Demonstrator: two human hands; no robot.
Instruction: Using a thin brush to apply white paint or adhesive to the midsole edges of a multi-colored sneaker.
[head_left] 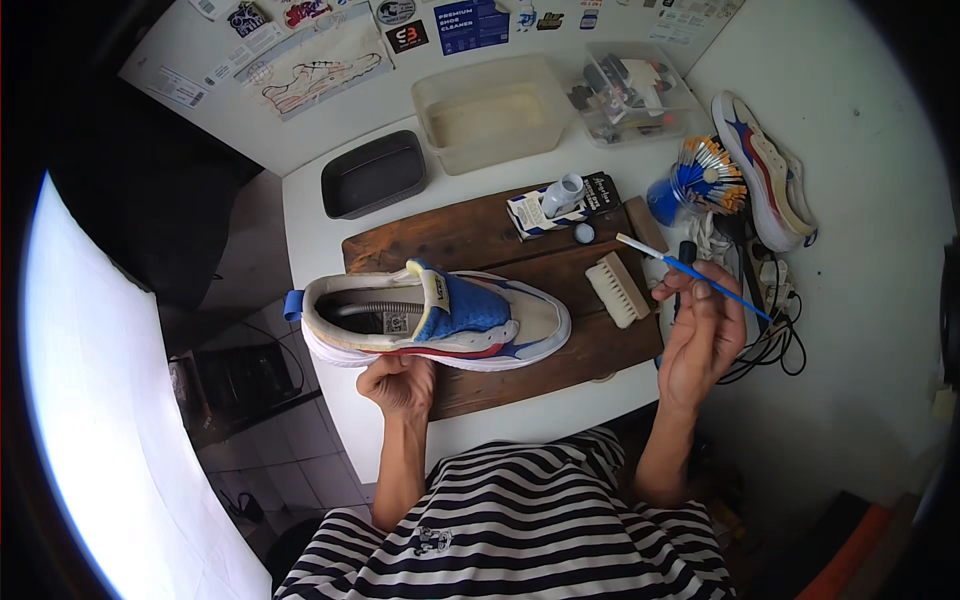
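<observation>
My left hand (400, 383) holds a blue, white and red sneaker (435, 320) from below, lifting it on its side over a brown wooden board (480, 235). The shoe has no laces and its tongue stands up. My right hand (700, 335) grips a thin blue-handled paintbrush (690, 268) with a white tip pointing up and to the left, to the right of the shoe. A wooden scrub brush (617, 289) lies on the board between the shoe and my right hand.
On the white table stand a dark tray (373, 174), a clear tub (490, 112), a clear box of small items (630, 92), a blue cup of brushes (700, 185), a small white bottle (562, 195) on a box, a second sneaker (765, 170) and loose laces (770, 310).
</observation>
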